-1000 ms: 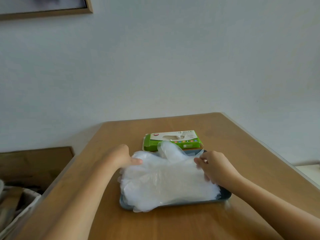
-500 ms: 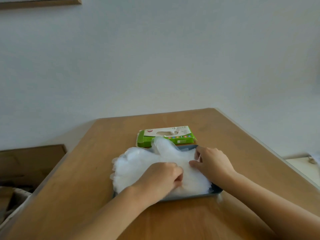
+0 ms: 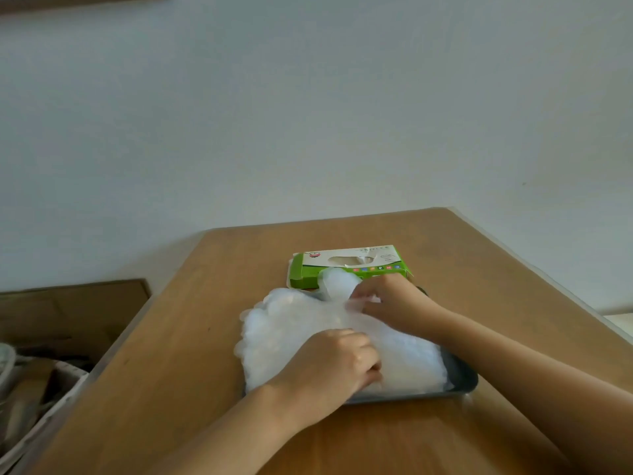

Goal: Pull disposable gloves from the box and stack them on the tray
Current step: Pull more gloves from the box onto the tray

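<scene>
Presses the curled left hand [image 3: 329, 365] into the gloves [image 3: 291, 323] heaped on the tray [image 3: 462, 380], at the table's [image 3: 171, 337] 6 o'clock; cannot tell whether gripping. Pinches the gloves' edge with the right hand [image 3: 394, 303] at the heap's 1 o'clock. Has the box [image 3: 349, 265] just beyond, at 12 o'clock.

Soft, even daylight, fairly bright, without hard glare. Only faint, soft-edged shadows on the brown wooden table [image 3: 171, 354]. Washed out on the heap of translucent white plastic gloves [image 3: 291, 330], folds barely readable. Slightly soft throughout; small print on the green and white cardboard box [image 3: 349, 265] too blurred to read. Wide-angle bowing along the table's right border. Dim and murky in the lower left corner.
</scene>
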Demonstrator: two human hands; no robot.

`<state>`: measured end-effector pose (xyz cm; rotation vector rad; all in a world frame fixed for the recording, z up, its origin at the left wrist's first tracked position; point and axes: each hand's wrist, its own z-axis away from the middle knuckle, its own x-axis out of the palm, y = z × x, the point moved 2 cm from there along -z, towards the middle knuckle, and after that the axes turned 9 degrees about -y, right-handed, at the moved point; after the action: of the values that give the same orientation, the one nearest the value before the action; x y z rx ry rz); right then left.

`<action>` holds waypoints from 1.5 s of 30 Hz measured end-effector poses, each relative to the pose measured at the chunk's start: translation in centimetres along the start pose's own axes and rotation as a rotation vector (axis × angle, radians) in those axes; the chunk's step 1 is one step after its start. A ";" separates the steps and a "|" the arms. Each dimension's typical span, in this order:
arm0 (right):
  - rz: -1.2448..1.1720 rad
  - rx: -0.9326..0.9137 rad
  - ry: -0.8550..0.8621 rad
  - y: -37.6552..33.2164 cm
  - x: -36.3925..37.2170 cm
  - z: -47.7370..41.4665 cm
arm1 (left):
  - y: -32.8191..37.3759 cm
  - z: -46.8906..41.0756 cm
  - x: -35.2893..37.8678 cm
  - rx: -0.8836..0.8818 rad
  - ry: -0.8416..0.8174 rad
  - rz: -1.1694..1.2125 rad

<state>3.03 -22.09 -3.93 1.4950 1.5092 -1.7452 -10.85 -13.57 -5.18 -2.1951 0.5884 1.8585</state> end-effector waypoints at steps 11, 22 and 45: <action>0.100 0.257 -0.044 1.5 0.5 -1.7 | -0.6 -0.5 -0.1 -0.167 -0.073 0.101; 0.074 0.208 -0.401 -0.3 -0.9 -0.9 | -1.2 -0.2 -1.3 -0.181 0.158 0.193; 0.204 -0.074 -0.191 -1.9 1.4 4.0 | -5.0 0.2 1.5 -0.384 -0.389 0.053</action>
<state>-0.83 -24.49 -4.87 1.3516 1.2650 -1.6433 -8.72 -9.23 -7.19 -1.9386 0.2302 2.5131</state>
